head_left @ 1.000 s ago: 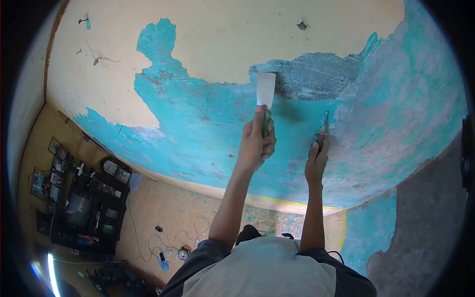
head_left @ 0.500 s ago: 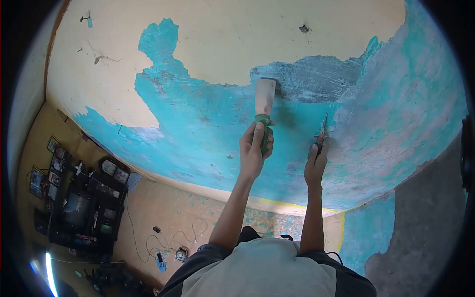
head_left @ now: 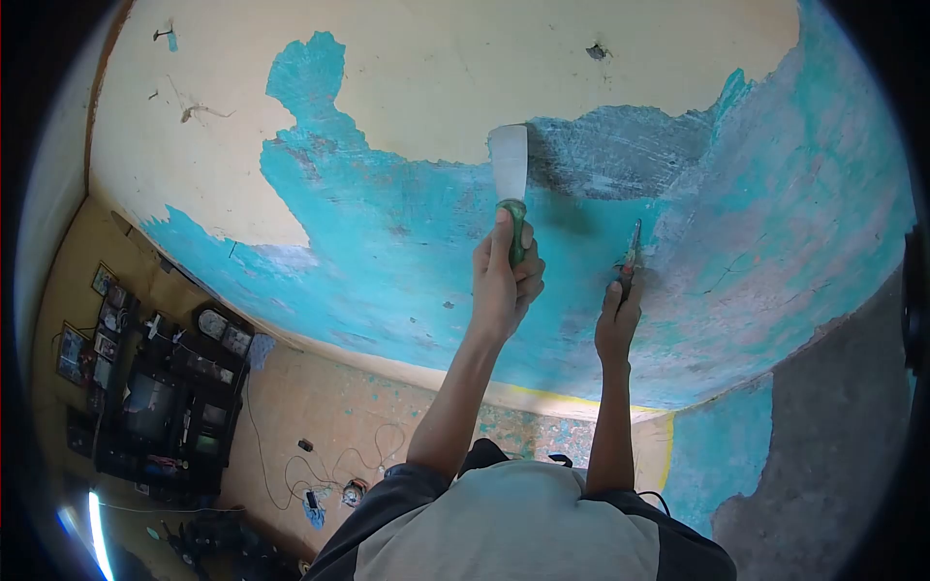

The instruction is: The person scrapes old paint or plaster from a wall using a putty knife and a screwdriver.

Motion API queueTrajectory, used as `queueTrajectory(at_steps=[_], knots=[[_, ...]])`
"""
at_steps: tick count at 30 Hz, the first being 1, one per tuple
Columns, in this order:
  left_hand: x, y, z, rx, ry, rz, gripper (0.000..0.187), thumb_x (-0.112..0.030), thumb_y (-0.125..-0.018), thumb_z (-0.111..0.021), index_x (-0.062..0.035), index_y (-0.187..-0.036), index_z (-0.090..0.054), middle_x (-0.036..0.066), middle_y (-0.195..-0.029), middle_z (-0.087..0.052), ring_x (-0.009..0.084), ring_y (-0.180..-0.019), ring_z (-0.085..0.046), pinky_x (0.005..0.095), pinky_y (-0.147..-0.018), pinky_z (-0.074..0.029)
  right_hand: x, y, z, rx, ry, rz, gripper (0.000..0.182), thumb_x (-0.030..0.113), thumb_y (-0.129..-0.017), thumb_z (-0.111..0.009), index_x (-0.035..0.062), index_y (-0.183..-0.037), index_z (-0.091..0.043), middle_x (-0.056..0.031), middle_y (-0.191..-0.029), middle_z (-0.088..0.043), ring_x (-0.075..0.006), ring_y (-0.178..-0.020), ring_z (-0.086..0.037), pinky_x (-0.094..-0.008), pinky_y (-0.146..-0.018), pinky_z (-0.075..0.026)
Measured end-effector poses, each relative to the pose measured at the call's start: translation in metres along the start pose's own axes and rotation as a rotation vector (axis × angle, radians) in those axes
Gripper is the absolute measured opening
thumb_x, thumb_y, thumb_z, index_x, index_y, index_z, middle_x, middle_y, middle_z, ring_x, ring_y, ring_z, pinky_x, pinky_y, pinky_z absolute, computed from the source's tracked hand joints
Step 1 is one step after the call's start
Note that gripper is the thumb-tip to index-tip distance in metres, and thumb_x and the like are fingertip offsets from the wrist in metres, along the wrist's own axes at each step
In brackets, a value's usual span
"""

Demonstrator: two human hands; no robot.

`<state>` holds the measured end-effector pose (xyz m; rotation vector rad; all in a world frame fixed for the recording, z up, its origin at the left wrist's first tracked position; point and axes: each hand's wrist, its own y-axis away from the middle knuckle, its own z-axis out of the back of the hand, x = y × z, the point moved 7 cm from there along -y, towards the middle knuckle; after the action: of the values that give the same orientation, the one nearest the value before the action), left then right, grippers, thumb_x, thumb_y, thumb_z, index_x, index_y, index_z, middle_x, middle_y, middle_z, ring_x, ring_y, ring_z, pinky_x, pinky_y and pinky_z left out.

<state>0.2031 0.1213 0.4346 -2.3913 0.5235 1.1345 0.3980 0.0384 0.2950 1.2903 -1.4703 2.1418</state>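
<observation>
My left hand [head_left: 506, 281] is wrapped round the green handle of a wide scraper [head_left: 509, 165]. The scraper's blade points up, its end at the lower edge of the cream paint [head_left: 426, 77] and beside a bare grey patch [head_left: 620, 150]. Lower and to the right, my right hand [head_left: 618, 315] grips a narrow pointed tool [head_left: 632, 257], its tip up in front of the turquoise wall [head_left: 407, 252]. Whether that tip touches the wall I cannot tell.
A dark shelf unit [head_left: 174, 407] with a television stands at the lower left. Cables and a small round device [head_left: 355, 492] lie on the floor [head_left: 281, 387] among paint flakes. A bright tube light [head_left: 100, 535] shows at the bottom left.
My left hand has moved the scraper up and slightly left, and its blade now shows a brighter face at another angle. My right hand has hardly moved.
</observation>
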Motion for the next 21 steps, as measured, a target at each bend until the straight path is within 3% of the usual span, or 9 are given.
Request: queueTrajectory(at_steps=[9, 12, 17, 18, 21], knots=[[0.0, -0.003, 0.006, -0.05, -0.076, -0.001, 0.047, -0.055, -0.109, -0.044, -0.0143, -0.084, -0.046, -0.009, -0.059, -0.028, 0.0016, -0.045, -0.02, 0.0224, -0.037, -0.013, -0.001, 0.001, 0.0, 0.015, -0.01, -0.02, 0.038, 0.029, -0.112, -0.045, -0.0003, -0.136, -0.048, 0.0007, -0.076, -0.046, -0.0083, -0.065, -0.042, -0.0286, -0.058, -0.036], [0.003, -0.003, 0.008, 0.031, -0.043, 0.015, 0.047, -0.054, -0.109, -0.045, -0.0143, -0.084, -0.046, -0.009, -0.059, -0.028, 0.0014, -0.045, -0.021, 0.0221, -0.037, -0.014, 0.005, 0.0, -0.001, -0.025, -0.014, -0.002, 0.035, 0.029, -0.112, -0.045, 0.0005, -0.131, -0.05, 0.0008, -0.075, -0.046, -0.0083, -0.064, -0.041, -0.0286, -0.057, -0.036], [0.008, 0.0, 0.006, -0.086, -0.033, 0.074, 0.048, -0.055, -0.109, -0.045, -0.0155, -0.083, -0.047, -0.009, -0.06, -0.029, 0.0012, -0.045, -0.022, 0.0212, -0.037, -0.014, 0.009, -0.003, 0.0, -0.042, -0.026, 0.022, 0.031, 0.029, -0.112, -0.045, 0.0016, -0.124, -0.051, 0.0014, -0.074, -0.045, -0.0083, -0.063, -0.04, -0.0285, -0.056, -0.035], [-0.005, -0.008, 0.004, 0.011, -0.05, 0.036, 0.047, -0.056, -0.109, -0.046, -0.0164, -0.082, -0.047, -0.009, -0.06, -0.029, 0.001, -0.045, -0.022, 0.0208, -0.037, -0.015, 0.007, 0.0, 0.001, -0.04, -0.026, 0.018, 0.031, 0.029, -0.112, -0.045, 0.0016, -0.124, -0.051, 0.0014, -0.074, -0.045, -0.0083, -0.063, -0.04, -0.0285, -0.056, -0.035], [-0.051, -0.02, -0.017, 0.022, -0.077, -0.06, 0.046, -0.055, -0.108, -0.047, -0.0171, -0.081, -0.048, -0.01, -0.059, -0.03, 0.0011, -0.045, -0.023, 0.0208, -0.037, -0.017, -0.001, 0.001, 0.0, -0.007, 0.011, -0.034, 0.033, 0.03, -0.112, -0.045, 0.0014, -0.128, -0.051, 0.0014, -0.075, -0.045, -0.0081, -0.063, -0.039, -0.0281, -0.057, -0.034]])
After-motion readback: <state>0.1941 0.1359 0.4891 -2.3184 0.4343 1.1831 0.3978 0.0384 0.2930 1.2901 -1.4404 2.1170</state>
